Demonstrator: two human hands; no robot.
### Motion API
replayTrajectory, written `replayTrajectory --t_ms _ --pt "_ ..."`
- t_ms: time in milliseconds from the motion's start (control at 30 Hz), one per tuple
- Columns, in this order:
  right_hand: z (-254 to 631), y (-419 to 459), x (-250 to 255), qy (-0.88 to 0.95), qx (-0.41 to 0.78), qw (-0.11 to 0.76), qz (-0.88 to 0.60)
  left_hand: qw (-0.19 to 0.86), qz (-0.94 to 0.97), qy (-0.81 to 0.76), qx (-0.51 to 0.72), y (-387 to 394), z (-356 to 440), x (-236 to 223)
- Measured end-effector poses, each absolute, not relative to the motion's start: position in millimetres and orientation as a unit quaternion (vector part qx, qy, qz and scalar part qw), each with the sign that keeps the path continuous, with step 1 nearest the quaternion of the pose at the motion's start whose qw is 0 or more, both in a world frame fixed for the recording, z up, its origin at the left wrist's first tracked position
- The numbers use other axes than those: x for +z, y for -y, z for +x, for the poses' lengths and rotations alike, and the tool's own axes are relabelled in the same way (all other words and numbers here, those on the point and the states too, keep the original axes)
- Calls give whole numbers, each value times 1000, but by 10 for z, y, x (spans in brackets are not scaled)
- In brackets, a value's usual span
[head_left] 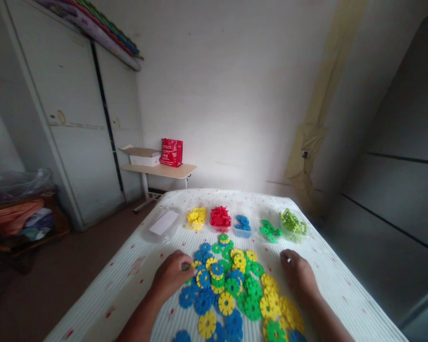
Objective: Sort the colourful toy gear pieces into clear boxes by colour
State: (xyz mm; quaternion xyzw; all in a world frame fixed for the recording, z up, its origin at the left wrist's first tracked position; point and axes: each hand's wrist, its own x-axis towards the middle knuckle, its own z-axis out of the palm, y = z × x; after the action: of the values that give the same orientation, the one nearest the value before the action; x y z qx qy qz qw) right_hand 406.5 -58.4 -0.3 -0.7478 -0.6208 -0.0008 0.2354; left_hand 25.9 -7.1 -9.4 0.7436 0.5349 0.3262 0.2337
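A pile of blue, green and yellow interlocking plastic discs (231,285), notched round their rims, spreads over the table's near half. At its left edge, my left hand (173,273) has thumb and forefinger closed in a pinch at a yellow interlocking disc (196,264). To the right of the pile, my right hand (299,273) hovers low over or rests on the cloth, which I cannot tell. Its fingers are curled together, and whatever they hold, if anything, is hidden. Both hands are apart from the containers behind the pile.
Clear containers in a row hold yellow pieces (197,217), red pieces (220,217), blue discs (242,223), green discs (270,230) and light green pieces (293,222). A clear lid-like tray (148,233) lies at left. Beyond the white patterned tablecloth (121,280), a side table (178,171) carries a red bag (171,153).
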Motion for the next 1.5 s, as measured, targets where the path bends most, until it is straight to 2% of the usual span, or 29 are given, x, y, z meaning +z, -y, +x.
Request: replayTrajectory --t_ms 133,233,433,633,800,1067,1300,1500 --pt "4017 573 -17 631 17 217 -745 237 743 -534 326 67 257 -110" --pt "4028 570 -41 630 17 228 -742 276 718 -538 344 44 264 -170" --pt "4060 567 -69 630 16 227 -743 368 650 -510 426 -3 286 -192" --pt "4092 545 -118 626 15 230 -745 386 612 -492 484 29 342 -81" --pt "4074 553 -105 622 12 229 -748 335 666 -505 435 113 572 -58" --pt "4066 570 -82 625 22 223 -748 99 800 -555 207 246 891 -7" --pt "4047 564 -85 626 14 216 -749 56 799 -572 178 290 921 7" --pt "4054 563 -92 626 15 221 -747 76 787 -580 198 292 904 26"
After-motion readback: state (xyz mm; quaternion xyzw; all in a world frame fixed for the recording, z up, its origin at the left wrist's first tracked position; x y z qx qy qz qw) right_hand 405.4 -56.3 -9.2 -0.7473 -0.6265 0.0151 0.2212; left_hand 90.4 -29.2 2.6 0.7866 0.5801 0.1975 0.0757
